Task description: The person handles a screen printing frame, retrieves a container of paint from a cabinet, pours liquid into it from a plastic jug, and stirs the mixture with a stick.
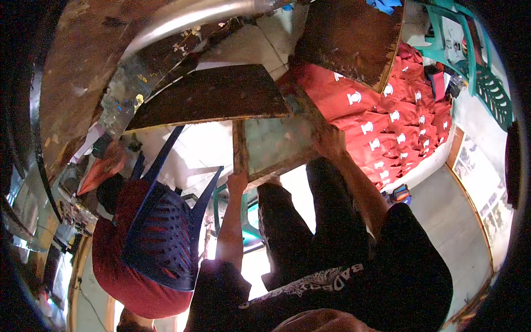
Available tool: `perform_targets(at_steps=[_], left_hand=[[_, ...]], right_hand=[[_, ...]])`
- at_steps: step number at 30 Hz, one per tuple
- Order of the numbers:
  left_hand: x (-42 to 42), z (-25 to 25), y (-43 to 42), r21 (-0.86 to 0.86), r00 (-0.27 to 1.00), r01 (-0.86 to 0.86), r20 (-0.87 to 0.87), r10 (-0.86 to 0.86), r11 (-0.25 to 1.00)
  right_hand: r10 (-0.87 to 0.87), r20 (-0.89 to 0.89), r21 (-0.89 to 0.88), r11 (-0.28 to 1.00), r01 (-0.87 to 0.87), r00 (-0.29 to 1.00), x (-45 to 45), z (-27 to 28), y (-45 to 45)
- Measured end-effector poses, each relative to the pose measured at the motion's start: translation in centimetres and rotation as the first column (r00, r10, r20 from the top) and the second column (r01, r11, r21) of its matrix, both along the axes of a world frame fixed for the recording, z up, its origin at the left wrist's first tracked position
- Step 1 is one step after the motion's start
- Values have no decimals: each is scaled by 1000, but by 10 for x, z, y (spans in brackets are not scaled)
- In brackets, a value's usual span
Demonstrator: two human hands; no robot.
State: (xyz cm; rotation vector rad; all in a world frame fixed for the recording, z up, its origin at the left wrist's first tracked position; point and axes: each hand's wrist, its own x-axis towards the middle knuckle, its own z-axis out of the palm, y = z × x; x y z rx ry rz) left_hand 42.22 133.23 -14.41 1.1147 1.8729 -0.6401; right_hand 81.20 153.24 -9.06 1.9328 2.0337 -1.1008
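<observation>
My left hand [238,181] is closed on the near left corner of a wooden-framed screen [276,141], which has a pale, see-through mesh. Around the right side of the same frame, my right hand [330,141] is wrapped. The screen is tilted in front of my legs. Its far left part lies beside or under a dark brown board [215,94]. Right of the frame, red cloth pieces [376,124] with white printed marks lie in rows.
Another brown board [351,41] stands above the red cloth. At the left, a person in a dark red shirt [113,249] sits on a blue plastic chair [166,232]. A green chair [489,91] is at the upper right. A metal tube [188,25] runs along the top.
</observation>
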Motion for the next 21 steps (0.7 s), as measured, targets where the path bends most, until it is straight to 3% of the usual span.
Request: perform_targets(at_steps=[2, 3, 5, 6, 9, 12, 14, 15, 16, 19, 20, 21], left_hand=[[3, -1, 0, 1, 992, 129, -1, -129, 992], [7, -7, -3, 106, 972, 231, -74, -224, 967], [-9, -14, 5, 98, 993, 108, -66, -102, 989], [-13, -12, 13, 90, 997, 51, -67, -45, 995], [-13, -1, 32, 142, 993, -34, -103, 49, 989], [-5, 21, 40, 11, 989, 142, -39, -141, 990], [-4, 24, 43, -17, 975, 221, -1, -221, 975], [-12, -5, 22, 69, 990, 128, -73, -123, 989], [-12, -4, 21, 70, 990, 129, -74, -124, 989], [-9, -20, 11, 291, 963, 231, -207, -175, 928], [-18, -42, -1, 240, 958, 235, -219, -183, 942], [-22, -53, -6, 189, 954, 238, -230, -192, 953]], right_hand=[[-39, 83, 84, 996, 32, 996, -1, -11, -1], [-53, 110, 111, 993, 40, 993, -3, -6, 2], [-109, -75, 148, 982, 119, 991, -9, 11, 12], [-110, -75, 149, 981, 120, 991, -12, 15, 16], [-115, -58, 96, 988, 120, 992, -15, 21, 22], [-56, 53, -173, 983, 64, 997, -11, 18, 19], [8, 84, 47, 999, -12, 996, -6, 11, 12], [6, 84, 48, 999, -10, 996, -4, -12, 1], [-1, 148, 664, 741, -99, 989, -2, -49, -15], [11, 198, 760, 630, -161, 980, -1, -22, -7], [55, 177, 329, 938, -112, 983, -3, 2, 4], [59, 178, 332, 936, -116, 982, -6, 15, 16]])
